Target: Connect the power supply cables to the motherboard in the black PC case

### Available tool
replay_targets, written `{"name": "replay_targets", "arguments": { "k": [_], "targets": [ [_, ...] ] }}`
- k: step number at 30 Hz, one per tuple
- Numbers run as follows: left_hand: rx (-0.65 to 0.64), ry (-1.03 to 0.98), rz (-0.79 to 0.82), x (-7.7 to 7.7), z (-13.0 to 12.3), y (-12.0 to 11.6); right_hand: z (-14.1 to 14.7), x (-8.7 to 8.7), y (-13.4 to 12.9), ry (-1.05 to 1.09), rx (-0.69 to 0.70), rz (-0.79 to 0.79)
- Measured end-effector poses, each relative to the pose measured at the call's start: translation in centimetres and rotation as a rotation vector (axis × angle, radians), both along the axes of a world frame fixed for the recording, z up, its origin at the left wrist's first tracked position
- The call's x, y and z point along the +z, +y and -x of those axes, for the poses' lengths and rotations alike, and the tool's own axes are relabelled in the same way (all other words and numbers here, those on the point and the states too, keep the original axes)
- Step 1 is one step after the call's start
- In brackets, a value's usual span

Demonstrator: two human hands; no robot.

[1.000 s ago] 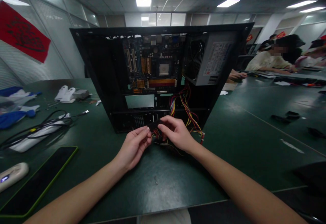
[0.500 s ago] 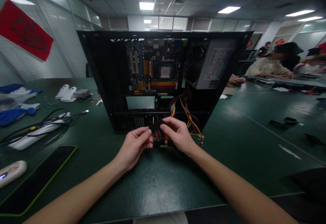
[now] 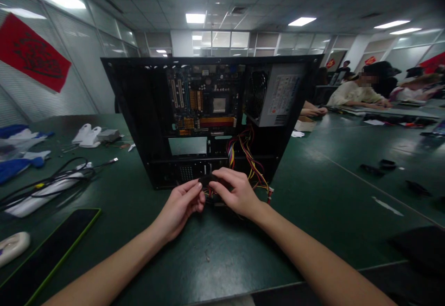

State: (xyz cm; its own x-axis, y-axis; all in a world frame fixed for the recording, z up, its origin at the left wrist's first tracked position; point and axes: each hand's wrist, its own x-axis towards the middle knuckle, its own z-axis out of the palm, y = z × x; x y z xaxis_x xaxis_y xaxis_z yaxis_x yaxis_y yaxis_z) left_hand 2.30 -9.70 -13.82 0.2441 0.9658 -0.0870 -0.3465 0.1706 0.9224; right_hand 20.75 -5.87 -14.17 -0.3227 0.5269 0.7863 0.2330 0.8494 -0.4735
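An open black computer case (image 3: 130, 111) stands upright, its motherboard (image 3: 222, 88) and silver power supply (image 3: 280, 97) facing me. Below its front edge, my left hand (image 3: 186, 201) pinches one end of a small black piece (image 3: 207, 179). My right hand (image 3: 234, 190) grips the other end, its fingers closed over the top. Colored cables (image 3: 248, 157) run down from the power supply, and some lie behind my hands. What exactly the black piece is cannot be made out.
On the green table (image 3: 330, 213), a phone-like black slab with green edging (image 3: 52, 250), a cabled white power strip (image 3: 52, 194) and blue-white gloves (image 3: 21, 157) lie left. Small black parts (image 3: 371, 170) lie right. Other people (image 3: 358, 90) sit at the back right.
My right hand has closed further over the black piece, which now shows less between my hands. The view has shifted slightly, so the case sits lower and further left.
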Motion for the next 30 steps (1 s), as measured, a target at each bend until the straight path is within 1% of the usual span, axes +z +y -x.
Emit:
{"name": "replay_targets", "arguments": {
  "k": [4,7,11,14,18,20,24,30],
  "targets": [
    [-0.037,-0.002,0.022,-0.2,0.1,0.0,-0.2,0.3,-0.2,-0.082,0.064,-0.066],
    [-0.051,0.048,-0.011,-0.2,0.0,-0.2,-0.5,0.7,-0.5,-0.155,0.087,-0.082],
    [-0.074,0.086,-0.056,-0.3,-0.3,-0.6,-0.8,1.4,-0.7,-0.251,0.049,-0.17],
    [-0.068,0.118,-0.078,-0.4,-0.4,-0.7,-0.8,1.6,-0.8,-0.289,0.014,-0.225],
    [-0.047,0.149,-0.092,-0.6,-0.4,-0.6,-0.8,1.4,-0.8,-0.335,-0.005,-0.219],
    [-0.066,0.19,-0.12,-0.7,-0.4,-0.6,-0.7,1.2,-0.8,-0.361,-0.019,-0.212],
    [-0.12,0.318,-0.227,-0.8,-0.5,-0.7,-0.6,1.1,-0.8,-0.413,-0.034,-0.193],
    [-0.111,0.389,-0.277,-1.0,-0.8,-1.0,-0.4,1.1,-0.9,-0.433,-0.048,-0.199]
  ]
}}
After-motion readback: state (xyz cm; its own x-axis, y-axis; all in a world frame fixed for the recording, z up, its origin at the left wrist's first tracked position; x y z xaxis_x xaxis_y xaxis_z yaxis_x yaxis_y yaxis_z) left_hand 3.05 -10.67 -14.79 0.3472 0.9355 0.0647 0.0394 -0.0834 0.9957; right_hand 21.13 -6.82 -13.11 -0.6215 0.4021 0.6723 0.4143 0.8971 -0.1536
